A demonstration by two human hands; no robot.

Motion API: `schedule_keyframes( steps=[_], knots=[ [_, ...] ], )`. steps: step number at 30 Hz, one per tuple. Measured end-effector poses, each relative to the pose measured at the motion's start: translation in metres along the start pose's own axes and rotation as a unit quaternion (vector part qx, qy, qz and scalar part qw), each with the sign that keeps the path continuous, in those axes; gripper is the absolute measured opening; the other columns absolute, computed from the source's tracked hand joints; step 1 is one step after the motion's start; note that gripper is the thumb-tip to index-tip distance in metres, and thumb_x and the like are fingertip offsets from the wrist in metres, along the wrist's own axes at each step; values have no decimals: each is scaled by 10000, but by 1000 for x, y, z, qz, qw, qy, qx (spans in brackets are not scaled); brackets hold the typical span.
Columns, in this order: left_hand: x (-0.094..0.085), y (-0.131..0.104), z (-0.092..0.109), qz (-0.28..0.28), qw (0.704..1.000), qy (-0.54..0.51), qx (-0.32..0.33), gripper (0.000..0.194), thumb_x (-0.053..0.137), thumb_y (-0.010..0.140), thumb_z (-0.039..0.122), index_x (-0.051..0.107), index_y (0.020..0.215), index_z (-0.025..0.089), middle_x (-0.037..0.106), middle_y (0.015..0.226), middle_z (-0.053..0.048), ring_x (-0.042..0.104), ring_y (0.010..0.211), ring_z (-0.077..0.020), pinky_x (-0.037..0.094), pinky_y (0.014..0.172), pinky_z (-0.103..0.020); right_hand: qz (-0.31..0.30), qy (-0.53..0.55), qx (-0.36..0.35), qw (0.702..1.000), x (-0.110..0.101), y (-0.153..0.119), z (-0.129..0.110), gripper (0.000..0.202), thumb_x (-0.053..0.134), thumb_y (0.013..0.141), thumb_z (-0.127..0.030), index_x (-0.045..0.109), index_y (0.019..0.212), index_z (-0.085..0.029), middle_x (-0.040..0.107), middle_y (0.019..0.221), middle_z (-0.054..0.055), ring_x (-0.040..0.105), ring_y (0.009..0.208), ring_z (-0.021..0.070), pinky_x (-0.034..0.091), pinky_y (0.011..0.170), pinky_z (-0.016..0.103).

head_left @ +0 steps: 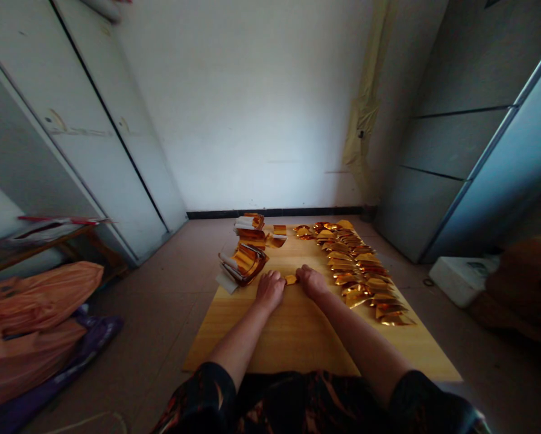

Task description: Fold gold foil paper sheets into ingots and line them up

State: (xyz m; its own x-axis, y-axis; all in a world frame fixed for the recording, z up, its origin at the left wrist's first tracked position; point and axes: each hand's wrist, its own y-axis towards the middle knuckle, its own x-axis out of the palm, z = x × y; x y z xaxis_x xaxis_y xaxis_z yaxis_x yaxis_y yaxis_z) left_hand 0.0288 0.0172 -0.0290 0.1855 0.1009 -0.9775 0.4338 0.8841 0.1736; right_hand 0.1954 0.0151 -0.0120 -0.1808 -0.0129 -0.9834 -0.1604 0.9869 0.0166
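Between my two hands, just above or on the wooden board (292, 337), is a small folded piece of gold foil paper (291, 279). My left hand (270, 288) is closed on its left end, and my right hand (312, 282) grips the right end with bent fingers. To the right lie rows of folded gold paper pieces (342, 263), shiny and overlapping. Stacks of curled gold foil sheets (245, 260) sit at the left, beyond my left hand. A few single sheets (277, 240) lie near the far edge.
A white wall (261, 108) stands behind the board. Pale cabinets (93, 120) are at the left, a grey refrigerator (455, 138) at the right. Orange plastic bags (35, 325) rest at the lower left. A white box (458, 280) is on the floor at the right.
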Motion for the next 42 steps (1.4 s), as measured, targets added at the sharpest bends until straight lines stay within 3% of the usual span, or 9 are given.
schedule_keyframes(
  steps=[8,18,24,29,34,42],
  knots=[
    [0,2,-12,-20,996,-47,-70,294,478,857,240,692,1020,357,618,910,-41,534,963,-184,365,807,-307,-13,35,91,995,1,8,-11,293,407,879,-266,654,1000,-165,625,1059,119,615,923,197,430,725,258],
    [-3,1,-12,-11,993,-54,-107,244,503,858,340,692,1003,395,608,942,-29,508,1002,-199,355,821,-322,-26,45,94,994,-4,9,-13,285,512,834,-347,647,1014,-173,612,1094,114,596,967,195,428,741,254],
    [-3,3,-14,-19,992,-57,-113,230,532,840,394,690,1008,400,616,959,-23,514,1019,-205,362,828,-325,-37,51,133,989,-8,11,-24,518,613,721,-553,640,1053,-157,601,1108,149,579,1022,251,447,780,311],
    [-3,4,-13,-17,992,-54,-113,223,543,832,373,695,992,405,623,960,-25,518,1018,-212,368,820,-329,-31,37,142,989,-6,13,-29,654,642,674,-599,605,1131,-131,587,1133,178,560,1068,271,451,810,323],
    [-4,4,-13,-23,992,-51,-115,228,545,833,356,694,1000,399,624,972,-25,514,1023,-204,363,823,-317,-42,38,156,986,-5,18,-27,648,677,657,-565,600,1148,-150,588,1150,168,565,1071,267,458,808,317],
    [-2,4,-16,-6,993,-58,-100,220,547,830,334,707,962,402,624,939,-27,517,992,-207,358,804,-319,-78,69,131,986,-10,20,-12,362,670,722,-361,655,1038,-184,639,1116,110,600,995,204,452,780,261]
  ],
)
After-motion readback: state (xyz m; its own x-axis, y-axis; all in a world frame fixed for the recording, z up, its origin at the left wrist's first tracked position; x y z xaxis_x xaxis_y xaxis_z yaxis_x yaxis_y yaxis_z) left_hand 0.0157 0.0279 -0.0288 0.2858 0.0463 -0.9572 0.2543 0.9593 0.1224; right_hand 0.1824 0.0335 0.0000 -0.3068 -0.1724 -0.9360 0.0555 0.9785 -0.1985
